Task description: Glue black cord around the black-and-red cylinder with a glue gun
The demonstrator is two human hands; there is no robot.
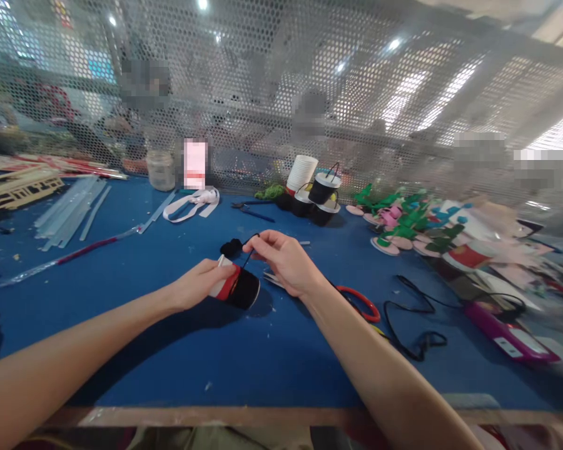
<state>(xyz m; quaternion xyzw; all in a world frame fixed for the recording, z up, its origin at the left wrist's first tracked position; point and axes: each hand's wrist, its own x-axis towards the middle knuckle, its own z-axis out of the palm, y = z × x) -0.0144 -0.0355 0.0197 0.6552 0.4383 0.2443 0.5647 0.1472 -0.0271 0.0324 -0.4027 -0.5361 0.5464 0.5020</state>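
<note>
The blue worktable (272, 362) ran up to a perforated metal screen (338, 94); at its middle the left hand (199, 284) was closed round a small cup (237, 287) — black, red and white — lying tilted just above the cloth; the right hand (286, 259) pinched a thin black cord (249, 250) rising from its rim. The cup looked light and thin-walled, easily crushed, best held round the body; the cord was limp. No writing could be read.

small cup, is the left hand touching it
Touching. The head view shows the left hand wrapped around the small cup, fingers on its red and white side, no gap visible.
</note>
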